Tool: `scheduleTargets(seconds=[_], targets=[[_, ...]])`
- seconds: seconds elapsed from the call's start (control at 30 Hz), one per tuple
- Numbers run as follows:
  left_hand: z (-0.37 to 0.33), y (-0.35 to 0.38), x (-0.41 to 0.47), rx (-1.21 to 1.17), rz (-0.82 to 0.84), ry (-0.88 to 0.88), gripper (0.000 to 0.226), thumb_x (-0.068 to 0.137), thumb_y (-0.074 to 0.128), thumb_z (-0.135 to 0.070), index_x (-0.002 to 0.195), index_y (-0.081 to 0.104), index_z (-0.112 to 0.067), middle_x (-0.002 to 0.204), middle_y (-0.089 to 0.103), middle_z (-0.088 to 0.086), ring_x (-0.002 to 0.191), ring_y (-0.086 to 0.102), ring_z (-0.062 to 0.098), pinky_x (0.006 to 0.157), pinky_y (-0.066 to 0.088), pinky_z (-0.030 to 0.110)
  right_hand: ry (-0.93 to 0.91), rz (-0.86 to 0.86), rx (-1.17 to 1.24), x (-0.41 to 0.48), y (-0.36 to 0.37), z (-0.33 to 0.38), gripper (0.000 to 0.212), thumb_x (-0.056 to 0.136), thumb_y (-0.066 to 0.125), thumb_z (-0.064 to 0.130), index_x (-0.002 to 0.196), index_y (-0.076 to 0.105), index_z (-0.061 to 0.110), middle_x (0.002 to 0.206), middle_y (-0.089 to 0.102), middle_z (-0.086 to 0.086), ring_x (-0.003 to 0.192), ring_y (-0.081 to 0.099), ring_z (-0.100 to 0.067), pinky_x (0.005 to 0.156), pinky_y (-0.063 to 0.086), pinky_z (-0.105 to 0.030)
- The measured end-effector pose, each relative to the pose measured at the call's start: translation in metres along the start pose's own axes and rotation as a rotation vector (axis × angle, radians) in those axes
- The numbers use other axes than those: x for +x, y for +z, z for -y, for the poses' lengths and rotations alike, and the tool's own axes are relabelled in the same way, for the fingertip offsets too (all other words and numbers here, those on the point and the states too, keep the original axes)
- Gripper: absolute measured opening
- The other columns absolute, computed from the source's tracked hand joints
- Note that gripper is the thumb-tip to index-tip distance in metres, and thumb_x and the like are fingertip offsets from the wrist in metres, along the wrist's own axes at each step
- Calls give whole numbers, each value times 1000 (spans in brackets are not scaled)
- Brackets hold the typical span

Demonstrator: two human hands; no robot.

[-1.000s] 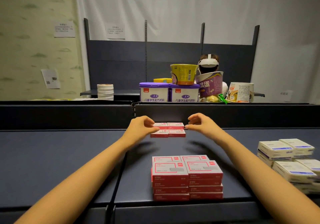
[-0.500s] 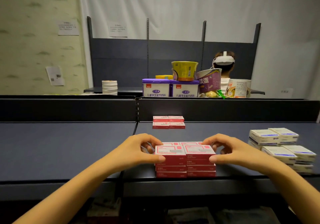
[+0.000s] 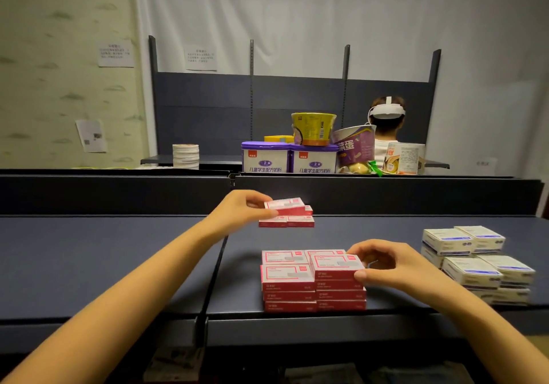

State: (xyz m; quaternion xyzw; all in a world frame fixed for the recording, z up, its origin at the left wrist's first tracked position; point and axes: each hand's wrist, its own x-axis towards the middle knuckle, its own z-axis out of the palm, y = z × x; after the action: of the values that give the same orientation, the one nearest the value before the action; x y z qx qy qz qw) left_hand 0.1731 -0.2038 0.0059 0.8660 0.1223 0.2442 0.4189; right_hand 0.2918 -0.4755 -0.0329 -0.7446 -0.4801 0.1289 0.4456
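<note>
A stack of small red boxes (image 3: 286, 287) stands near the front edge of the dark shelf (image 3: 118, 265). My right hand (image 3: 386, 268) grips the top right box (image 3: 335, 266) of that stack, thumb at its near right corner. Farther back, a low group of red boxes (image 3: 297, 222) lies by the shelf's rear wall. My left hand (image 3: 240, 213) holds one red box (image 3: 285, 205) just over that group, pinched between thumb and fingers.
White boxes with blue print (image 3: 472, 256) are piled at the right of the shelf. Beyond the rear wall stand two purple-lidded tubs (image 3: 264, 159), a yellow bowl (image 3: 313, 128), other packages and a stack of white discs (image 3: 185, 155). A person (image 3: 386, 125) with a head strap sits beyond.
My left hand has lifted a red box off the front stack and carried it back over the rear group. My right hand has stayed at the front stack's top right box.
</note>
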Motion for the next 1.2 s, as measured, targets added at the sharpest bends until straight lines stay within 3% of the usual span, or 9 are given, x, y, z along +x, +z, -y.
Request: scheduleTargets(seconds=[0.17,0.3,0.43,0.53,0.63,0.87,1.2], targets=[[30,7,64,52,-6,-74,33,84,66,-21,114,62,-7,100,64,5,92,61,15,69,48,17,-62,-56,55,-3,-2,-3,51,61,74,51,103,64,26,102,71,6,100,66,-11,84,56,-28],[66,15,86,127,-22,-109,27,79,71,-14,101,69,2,86,65,9,74,56,13,74,45,26,-72,-111,94,-2,-4,-3,41,67,71,29,106,63,21,102,72,4,99,67,-12,86,55,-28],[84,23,90,219,-10,-118,30,80,70,-9,109,68,-2,99,69,12,69,52,9,54,40,7,-85,-213,154,10,-4,5,29,76,69,15,101,63,27,96,72,9,92,66,0,71,52,-11],[87,24,94,212,-37,-126,32,79,71,-10,110,68,-2,106,70,13,83,59,14,75,45,18,-112,-267,128,36,-4,15,25,80,67,18,101,62,31,101,67,15,94,64,2,71,52,-9],[87,27,94,218,-86,-135,33,78,73,-12,109,68,-3,107,70,13,89,60,15,85,45,25,-108,-273,80,76,-4,16,29,83,65,20,111,60,23,106,65,7,99,62,-7,80,50,-16],[91,34,89,193,-169,-118,31,80,70,-8,109,66,1,107,69,18,92,64,22,84,46,26,45,-223,-14,171,-1,-23,33,85,64,14,116,58,7,115,63,-12,103,59,-18,86,46,-26],[97,39,94,201,-201,-74,30,81,68,-10,109,66,-1,110,69,14,86,62,15,81,46,21,86,-117,-142,196,11,-65,32,84,65,13,115,62,6,116,65,-11,97,60,-15,92,47,-27]])
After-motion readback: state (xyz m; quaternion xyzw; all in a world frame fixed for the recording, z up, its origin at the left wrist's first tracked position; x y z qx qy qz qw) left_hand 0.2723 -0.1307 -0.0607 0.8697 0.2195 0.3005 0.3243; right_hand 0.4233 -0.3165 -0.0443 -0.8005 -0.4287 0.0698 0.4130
